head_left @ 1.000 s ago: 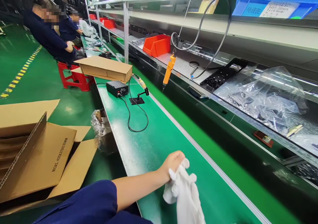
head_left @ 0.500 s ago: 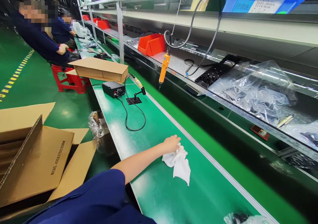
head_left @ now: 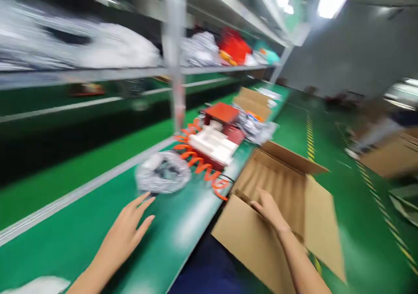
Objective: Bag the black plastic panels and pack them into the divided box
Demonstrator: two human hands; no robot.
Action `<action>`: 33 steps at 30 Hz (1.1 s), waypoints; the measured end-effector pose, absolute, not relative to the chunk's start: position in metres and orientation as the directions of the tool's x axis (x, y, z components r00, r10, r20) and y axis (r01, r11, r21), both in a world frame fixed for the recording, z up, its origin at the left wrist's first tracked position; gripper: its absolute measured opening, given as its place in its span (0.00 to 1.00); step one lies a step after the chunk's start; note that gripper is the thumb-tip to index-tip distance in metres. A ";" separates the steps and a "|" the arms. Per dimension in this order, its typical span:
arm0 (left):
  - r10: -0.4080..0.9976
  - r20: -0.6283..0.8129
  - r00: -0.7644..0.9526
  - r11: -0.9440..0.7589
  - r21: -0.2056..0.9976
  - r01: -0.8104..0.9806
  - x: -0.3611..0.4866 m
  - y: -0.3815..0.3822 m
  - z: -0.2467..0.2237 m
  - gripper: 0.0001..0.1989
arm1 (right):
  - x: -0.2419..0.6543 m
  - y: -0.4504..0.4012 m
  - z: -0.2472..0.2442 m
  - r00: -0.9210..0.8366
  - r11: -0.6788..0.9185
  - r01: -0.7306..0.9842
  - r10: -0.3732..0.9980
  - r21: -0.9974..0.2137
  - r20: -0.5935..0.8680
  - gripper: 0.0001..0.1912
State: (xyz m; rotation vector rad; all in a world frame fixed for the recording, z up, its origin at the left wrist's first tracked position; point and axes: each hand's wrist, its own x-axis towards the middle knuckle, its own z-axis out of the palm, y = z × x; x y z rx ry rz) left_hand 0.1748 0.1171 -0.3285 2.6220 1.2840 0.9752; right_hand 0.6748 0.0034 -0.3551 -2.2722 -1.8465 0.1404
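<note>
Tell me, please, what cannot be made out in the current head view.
Head view: the dark contents of the crumpled translucent plastic bundle; motion blur and plastic hide them.
Head view: whether the bare right hand grasps the brown cardboard box; blur hides the contact.
Head view: the rest of the white, rounded item; the bottom edge cuts it off.

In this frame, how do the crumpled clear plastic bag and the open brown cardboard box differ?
The crumpled clear plastic bag is see-through, with something dark inside; the open brown cardboard box is opaque, its flaps spread. The bag is much smaller than the box. The bag lies on the green workbench; the box stands beside that bench. Shared: each has a hand close by, the left hand near the bag, the right hand at the box.
</note>
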 end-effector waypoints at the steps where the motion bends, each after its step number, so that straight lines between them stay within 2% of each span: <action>1: 0.676 0.507 0.534 -0.725 0.328 0.606 0.199 0.130 -0.329 0.21 | 0.676 -0.023 -0.359 0.306 -0.316 0.920 0.949 -0.231 -0.078 0.35; 3: 0.566 0.480 0.670 -0.824 0.357 0.440 0.250 0.146 -0.327 0.22 | 0.670 -0.047 -0.369 0.376 -0.434 0.856 0.896 -0.282 -0.236 0.45; 7: 0.329 0.367 0.870 -0.907 0.380 0.182 0.350 0.140 -0.324 0.20 | 0.663 -0.046 -0.387 0.472 -0.530 0.780 0.848 -0.334 -0.241 0.53; 9: 0.228 0.272 0.935 -0.920 0.373 0.116 0.394 0.134 -0.327 0.20 | 0.662 -0.043 -0.392 0.457 -0.514 0.786 0.857 -0.343 -0.237 0.54; 12: 0.150 0.107 0.983 -0.940 0.323 0.108 0.452 0.129 -0.337 0.22 | 0.661 -0.043 -0.393 0.445 -0.492 0.799 0.870 -0.346 -0.211 0.47; 17: 0.210 -0.176 0.962 -0.969 0.091 0.229 0.519 0.116 -0.362 0.34 | 0.662 -0.050 -0.393 0.469 -0.491 0.806 0.871 -0.332 -0.149 0.39; 21: 0.175 -0.218 0.960 -0.984 -0.026 0.174 0.539 0.102 -0.381 0.43 | 0.661 -0.073 -0.403 0.486 -0.486 0.826 0.871 -0.286 -0.076 0.31; 25: 0.144 -0.239 0.960 -0.990 -0.044 0.137 0.538 0.092 -0.388 0.43 | 0.652 -0.101 -0.420 0.514 -0.495 0.835 0.858 -0.239 0.018 0.23; 29: 0.212 -0.305 0.928 -0.977 -0.029 0.213 0.534 0.088 -0.384 0.38 | 0.651 -0.103 -0.427 0.450 -0.430 0.872 0.892 -0.233 0.036 0.32; 31: 0.224 -0.305 0.926 -0.973 -0.023 0.228 0.533 0.087 -0.382 0.36 | 0.656 -0.095 -0.423 0.390 -0.380 0.892 0.921 -0.247 -0.007 0.36; 33: 0.241 -0.285 0.928 -0.970 -0.040 0.239 0.532 0.086 -0.381 0.36 | 0.664 -0.083 -0.413 0.312 -0.318 0.902 0.948 -0.291 -0.069 0.35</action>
